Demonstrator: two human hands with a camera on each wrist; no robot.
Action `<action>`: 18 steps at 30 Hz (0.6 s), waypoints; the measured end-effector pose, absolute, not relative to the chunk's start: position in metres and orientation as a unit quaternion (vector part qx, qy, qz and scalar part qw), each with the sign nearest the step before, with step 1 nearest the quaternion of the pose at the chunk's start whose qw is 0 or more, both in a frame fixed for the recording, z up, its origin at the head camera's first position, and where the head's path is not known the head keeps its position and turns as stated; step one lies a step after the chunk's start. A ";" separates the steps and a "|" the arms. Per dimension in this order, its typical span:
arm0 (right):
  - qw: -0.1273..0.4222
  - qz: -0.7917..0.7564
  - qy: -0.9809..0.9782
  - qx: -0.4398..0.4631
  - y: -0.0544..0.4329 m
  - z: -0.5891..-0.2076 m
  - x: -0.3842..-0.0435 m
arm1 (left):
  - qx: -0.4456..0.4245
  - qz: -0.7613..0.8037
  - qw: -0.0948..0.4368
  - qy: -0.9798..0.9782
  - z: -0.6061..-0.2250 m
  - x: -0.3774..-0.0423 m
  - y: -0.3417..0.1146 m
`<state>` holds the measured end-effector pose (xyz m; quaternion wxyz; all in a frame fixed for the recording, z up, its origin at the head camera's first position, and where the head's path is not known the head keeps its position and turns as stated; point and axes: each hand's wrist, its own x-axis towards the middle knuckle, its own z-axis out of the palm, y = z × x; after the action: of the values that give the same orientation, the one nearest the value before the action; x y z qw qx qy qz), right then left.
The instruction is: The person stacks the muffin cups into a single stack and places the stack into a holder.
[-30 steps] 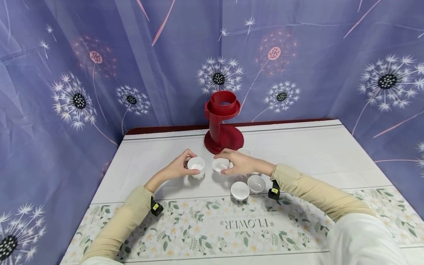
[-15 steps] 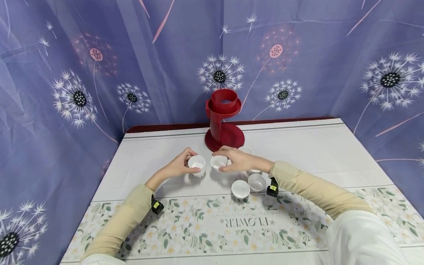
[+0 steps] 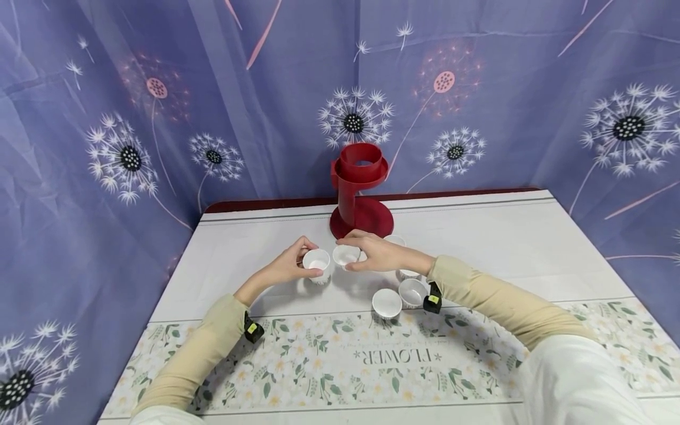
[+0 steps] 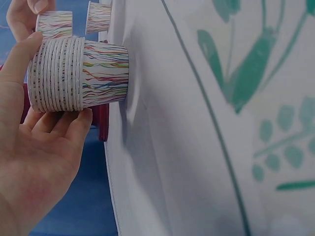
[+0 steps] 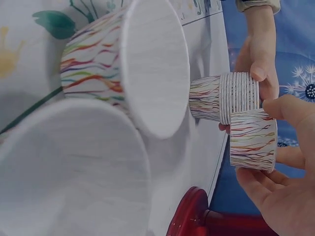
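A stack of nested paper baking cups (image 4: 106, 73), white with coloured wavy lines, stands upright on the table. My left hand (image 3: 287, 265) grips it near the rims, thumb on one side and fingers on the other. A single paper baking cup (image 5: 253, 140) of the same pattern is in my right hand (image 3: 378, 254), pinched between thumb and fingers. It is held up off the table, just right of the stack, its base close to the stack's top rim in the right wrist view.
Loose paper cups stand to the right, among them a front cup (image 3: 386, 303) and its neighbour (image 3: 412, 293); others sit partly behind my right forearm. A red stand (image 3: 346, 203) with a ring-shaped top is behind my hands. A blue flowered curtain (image 3: 265, 118) hangs beyond the table.
My right hand has lifted its cup and carried it left, toward the stack. My left hand stays in place around the stack.
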<state>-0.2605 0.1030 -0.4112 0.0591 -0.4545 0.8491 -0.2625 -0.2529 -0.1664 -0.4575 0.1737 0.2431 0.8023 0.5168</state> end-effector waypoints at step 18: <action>0.040 -0.270 0.849 -0.453 0.096 -0.409 -0.262 | 0.237 0.519 0.173 0.803 -0.457 -0.252 -0.166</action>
<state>-0.2621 0.0959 -0.4091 0.0401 -0.4531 0.8487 -0.2697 -0.2516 -0.1656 -0.4571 0.1734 0.2371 0.8026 0.5192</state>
